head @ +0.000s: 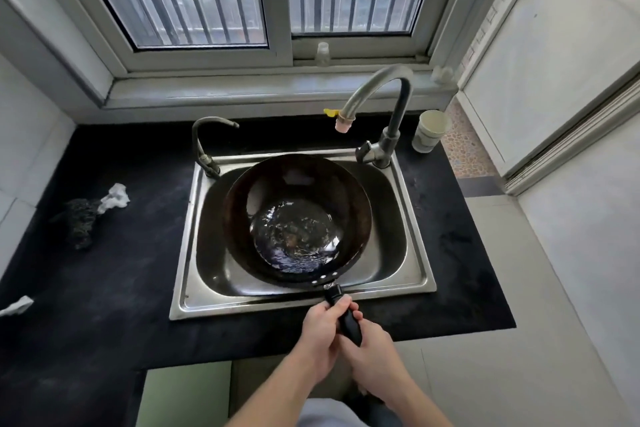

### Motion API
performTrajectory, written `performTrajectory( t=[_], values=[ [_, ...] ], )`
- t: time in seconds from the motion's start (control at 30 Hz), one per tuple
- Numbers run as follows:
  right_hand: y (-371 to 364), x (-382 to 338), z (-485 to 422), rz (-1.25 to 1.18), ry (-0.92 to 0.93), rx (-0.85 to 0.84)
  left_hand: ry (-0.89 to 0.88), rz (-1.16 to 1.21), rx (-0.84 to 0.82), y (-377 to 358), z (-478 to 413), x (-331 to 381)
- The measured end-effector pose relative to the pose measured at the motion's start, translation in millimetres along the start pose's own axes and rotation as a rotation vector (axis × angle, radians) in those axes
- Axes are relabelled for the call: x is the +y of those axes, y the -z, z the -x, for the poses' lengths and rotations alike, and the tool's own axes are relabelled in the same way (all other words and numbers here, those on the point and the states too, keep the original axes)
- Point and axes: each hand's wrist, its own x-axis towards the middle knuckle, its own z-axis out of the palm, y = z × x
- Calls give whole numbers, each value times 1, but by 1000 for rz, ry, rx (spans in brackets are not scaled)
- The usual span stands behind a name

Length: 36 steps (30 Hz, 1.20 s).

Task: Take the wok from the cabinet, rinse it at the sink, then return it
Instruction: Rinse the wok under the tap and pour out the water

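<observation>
Left hand (320, 324) and right hand (372, 347) hold the wok (242, 218) over the sink (414, 218), water (294, 239) apparently pooled inside.

I lose mid wok handle (349, 324) under left hand (320, 326) and right hand (372, 347). The wok (298, 215) covers the sink (242, 303) floor. At 9 o'clock, white scrap (15, 305) clipped by edge; dark lump (78, 222), can't ID.

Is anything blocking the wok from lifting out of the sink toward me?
Nothing visible on the near side. The left hand and right hand grip the handle of the wok. Only the tall faucet arches near its far rim. The cabinet is out of view.
</observation>
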Motion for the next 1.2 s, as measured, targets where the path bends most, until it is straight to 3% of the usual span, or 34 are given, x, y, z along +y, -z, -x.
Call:
performTrajectory(
  t=[0.27,0.57,0.8,1.03,1.2],
  values=[
    [0,-21,-3,-51,57,-16,-56,-35,32,-4,8,18],
    [-11,-6,13,-69,-8,-82,-39,-53,88,14,16,-4],
    [7,7,25,34,-49,11,48,15,5,-4,10,-22],
    [16,0,24,132,40,123,72,96,-61,-17,7,-21],
    [7,-4,28,105,24,98,81,118,-96,-6,14,-16]
  ],
)
